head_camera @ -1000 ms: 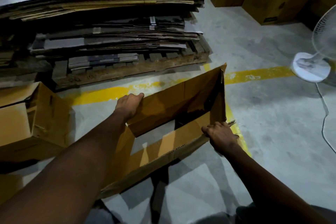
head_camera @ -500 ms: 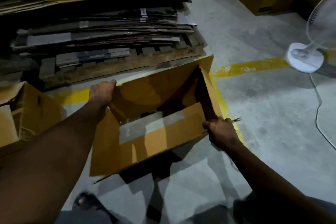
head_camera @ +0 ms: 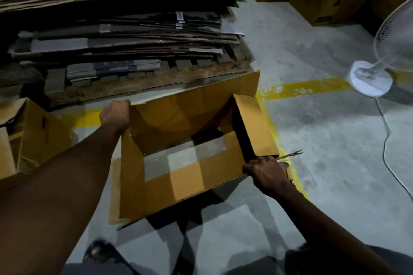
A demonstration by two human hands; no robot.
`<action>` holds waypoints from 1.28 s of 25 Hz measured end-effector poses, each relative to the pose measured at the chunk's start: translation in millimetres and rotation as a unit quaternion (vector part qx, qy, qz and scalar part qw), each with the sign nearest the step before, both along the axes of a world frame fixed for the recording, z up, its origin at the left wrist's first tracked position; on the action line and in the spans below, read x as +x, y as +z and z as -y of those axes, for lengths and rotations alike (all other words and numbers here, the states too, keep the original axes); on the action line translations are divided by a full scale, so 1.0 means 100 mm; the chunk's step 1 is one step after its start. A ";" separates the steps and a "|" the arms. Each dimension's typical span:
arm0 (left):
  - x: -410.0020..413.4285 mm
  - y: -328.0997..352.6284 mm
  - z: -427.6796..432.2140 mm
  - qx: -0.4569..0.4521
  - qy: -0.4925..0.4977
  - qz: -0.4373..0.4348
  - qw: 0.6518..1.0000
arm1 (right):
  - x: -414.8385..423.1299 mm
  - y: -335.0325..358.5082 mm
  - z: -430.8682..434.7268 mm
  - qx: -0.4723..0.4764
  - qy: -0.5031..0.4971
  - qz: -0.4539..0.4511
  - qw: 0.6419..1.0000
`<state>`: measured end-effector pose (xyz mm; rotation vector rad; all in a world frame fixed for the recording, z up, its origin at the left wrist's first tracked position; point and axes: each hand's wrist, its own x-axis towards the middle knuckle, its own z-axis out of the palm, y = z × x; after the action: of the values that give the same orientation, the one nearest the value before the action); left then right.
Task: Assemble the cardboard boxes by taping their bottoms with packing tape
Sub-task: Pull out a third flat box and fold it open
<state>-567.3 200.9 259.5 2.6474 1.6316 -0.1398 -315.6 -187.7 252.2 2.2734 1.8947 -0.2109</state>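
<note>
1. Gripping it at opposite corners, we hold the cardboard box [head_camera: 185,183] open. The left hand [head_camera: 115,114] is curled over the far-left rim and the right hand [head_camera: 266,174] is closed round the near-right corner, with the fingers of both wrapped on cardboard.
2. The box stands on the concrete floor [head_camera: 324,163] just in front of us, squared into a sleeve. Bare floor shows through it, so we judge the bottom still unfolded and untaped. We can make out no packing tape.
3. The risk, as we read it: held only at two diagonal corners, the sleeve could rack into a slant or fold flat if either hand lets go early. The raised far flap [head_camera: 234,87] could also snag when the box is turned.
4. The edges are tight on two sides: the pallet stack [head_camera: 123,29] sits near behind that flap, and another box [head_camera: 33,131] lies to the left. To the right, past the yellow line [head_camera: 301,88], there is open concrete for tipping the box over — though the fan [head_camera: 368,78] and its cord [head_camera: 384,140] stand there, well apart.
</note>
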 end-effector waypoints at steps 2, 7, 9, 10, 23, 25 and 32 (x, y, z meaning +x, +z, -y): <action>-0.09 0.02 0.11 -0.039 0.034 0.031 0.998 | 0.00 0.00 0.00 0.008 0.002 -0.008 1.000; -0.50 0.01 0.73 -0.121 0.141 0.104 0.977 | -0.07 0.04 0.07 0.013 -0.012 -0.020 1.000; -0.72 -0.06 0.95 -0.170 0.170 0.103 0.965 | -0.15 0.06 0.09 0.003 -0.014 -0.036 0.999; -0.82 -0.04 1.05 -0.193 0.177 0.094 0.961 | -0.21 0.09 0.09 0.002 -0.017 -0.047 0.999; -0.11 -0.11 1.30 -0.175 0.236 0.064 0.954 | -0.14 0.11 0.25 -0.023 -0.015 -0.081 0.996; -0.05 -0.13 1.21 -0.183 0.284 0.086 0.937 | -0.14 0.09 0.26 -0.012 -0.005 -0.081 0.997; 0.23 -0.26 1.42 -0.345 0.296 0.152 0.878 | -0.21 -0.01 0.27 0.044 0.039 -0.079 0.995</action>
<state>-544.3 59.3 233.4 1.5020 1.7573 -0.2198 -336.4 -214.8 251.4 2.2943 2.1066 -0.3120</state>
